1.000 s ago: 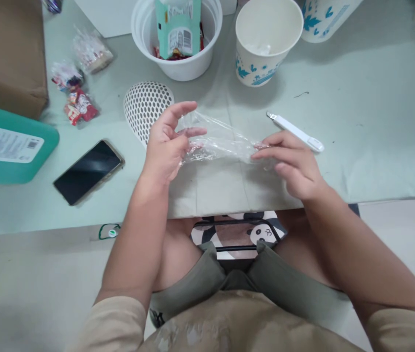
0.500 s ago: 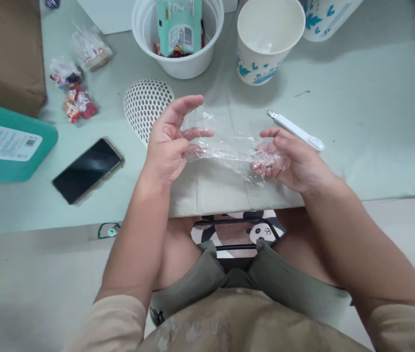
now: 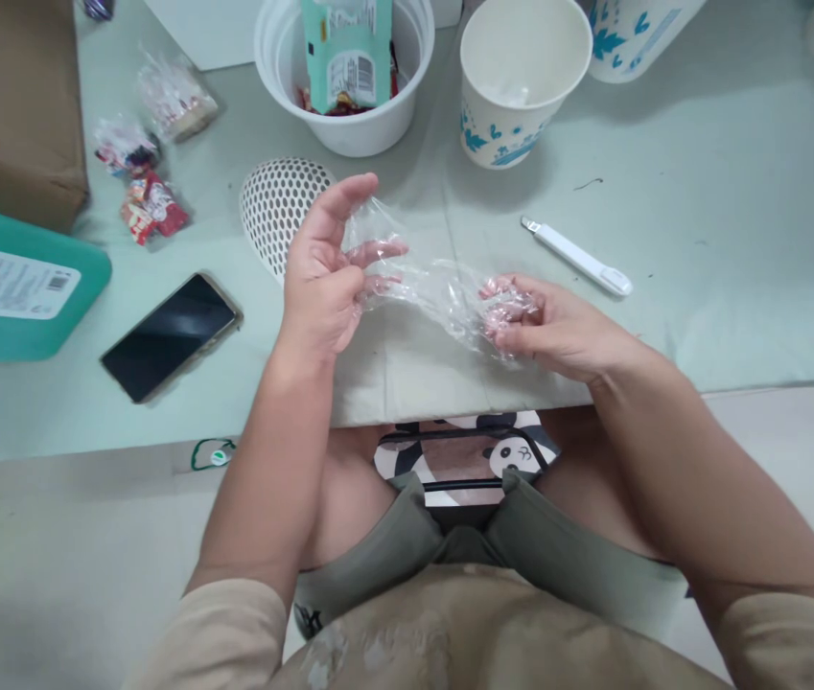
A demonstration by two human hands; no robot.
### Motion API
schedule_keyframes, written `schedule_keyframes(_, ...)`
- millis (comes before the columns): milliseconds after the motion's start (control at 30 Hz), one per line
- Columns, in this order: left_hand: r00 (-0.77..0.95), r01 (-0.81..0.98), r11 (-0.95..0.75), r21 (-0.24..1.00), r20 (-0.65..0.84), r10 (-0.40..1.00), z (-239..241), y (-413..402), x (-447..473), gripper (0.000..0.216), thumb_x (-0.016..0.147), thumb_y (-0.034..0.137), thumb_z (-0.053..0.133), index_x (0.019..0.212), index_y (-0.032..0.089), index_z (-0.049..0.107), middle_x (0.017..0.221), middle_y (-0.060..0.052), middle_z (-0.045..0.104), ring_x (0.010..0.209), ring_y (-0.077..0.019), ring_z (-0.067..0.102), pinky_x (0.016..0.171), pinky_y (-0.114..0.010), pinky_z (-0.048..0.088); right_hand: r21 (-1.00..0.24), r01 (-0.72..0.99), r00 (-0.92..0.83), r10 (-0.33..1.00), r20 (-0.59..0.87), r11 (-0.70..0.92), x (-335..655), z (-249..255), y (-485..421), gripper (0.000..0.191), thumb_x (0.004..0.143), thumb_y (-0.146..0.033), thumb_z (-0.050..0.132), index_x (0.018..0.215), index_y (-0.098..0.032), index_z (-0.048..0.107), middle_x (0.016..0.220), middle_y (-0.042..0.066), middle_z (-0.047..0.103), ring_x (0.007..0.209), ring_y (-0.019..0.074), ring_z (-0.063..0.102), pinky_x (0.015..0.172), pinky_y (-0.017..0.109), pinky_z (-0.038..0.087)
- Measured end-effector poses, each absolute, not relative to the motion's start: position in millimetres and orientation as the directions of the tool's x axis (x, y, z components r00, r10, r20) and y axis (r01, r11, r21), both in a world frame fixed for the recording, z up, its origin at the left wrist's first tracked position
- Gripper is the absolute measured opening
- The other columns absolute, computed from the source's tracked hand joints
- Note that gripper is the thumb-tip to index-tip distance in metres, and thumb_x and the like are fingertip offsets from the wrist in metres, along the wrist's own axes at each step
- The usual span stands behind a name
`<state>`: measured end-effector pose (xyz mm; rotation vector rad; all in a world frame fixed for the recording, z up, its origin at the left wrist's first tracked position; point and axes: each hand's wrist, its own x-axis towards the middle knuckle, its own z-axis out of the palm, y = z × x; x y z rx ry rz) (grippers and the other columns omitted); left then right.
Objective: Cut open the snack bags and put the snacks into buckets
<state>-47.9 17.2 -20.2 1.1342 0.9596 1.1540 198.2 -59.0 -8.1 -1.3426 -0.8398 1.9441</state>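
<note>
A crumpled sheet of clear plastic film (image 3: 442,292) stretches between my two hands above the table's near edge. My left hand (image 3: 331,268) has its thumb folded in and its fingers bent round one end of the film, the index finger raised. Bunched film sits in the closed fingers of my right hand (image 3: 536,321). Just behind the left hand lies a white perforated oval piece (image 3: 281,206), partly covered by that hand. A white utility knife (image 3: 579,257) rests on the cloth beyond the right hand.
A phone (image 3: 171,335) lies left of my arm, near a green container (image 3: 25,287) and a brown box (image 3: 11,105). Small wrapped packets (image 3: 154,206) lie behind. At the back stand a white tub (image 3: 363,134) with packets inside and a paper cup (image 3: 507,134).
My right hand has turned and closed its fingers, gathering its end of the film into a bunch. My left hand has shifted slightly left and up.
</note>
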Motion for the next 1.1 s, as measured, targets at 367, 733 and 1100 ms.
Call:
schedule_keyframes(367,0.136,-0.182,0.032,0.983,-0.007,0.991,-21.7,18.8,-50.3,0.065,0.065,0.004,0.074,0.119,0.039,0.069,0.15,0.008,0.06,0.101,-0.0188,0.076,0.064,-0.024,0.063,-0.783,-0.271,-0.23,0.827,-0.513,-0.56,199.4,-8.1,-57.5,0.07,0.054,-0.006,0.075,0.12,-0.024,0.059,0.088,-0.003,0.071,0.064,0.0089,0.058,0.055,0.022,0.041)
schedule_keyframes(733,0.184,-0.123,0.02,0.992,0.003,0.983,-23.8,18.4,-52.1,0.066,0.067,0.005,0.072,0.123,0.04,0.069,0.153,0.006,0.059,0.099,-0.0207,0.077,0.063,-0.028,0.064,-0.901,-0.266,0.035,0.93,-0.365,-0.343,195.8,-17.8,-55.6,0.032,0.074,-0.036,0.087,0.079,-0.023,0.058,0.071,-0.003,0.054,0.063,0.0099,0.055,0.059,0.026,0.048)
schedule_keyframes(1100,0.198,-0.136,0.013,0.991,0.014,0.98,-30.8,15.2,-42.2,0.074,0.062,0.001,0.072,0.124,0.041,0.07,0.154,0.011,0.058,0.089,-0.0182,0.071,0.06,-0.029,0.059,-0.925,-0.31,0.254,0.918,-0.305,-0.221,192.1,-26.0,-50.8,0.04,0.081,-0.057,0.079,0.098,-0.029,0.057,0.077,-0.003,0.049,0.059,0.0109,0.043,0.05,0.026,0.038)
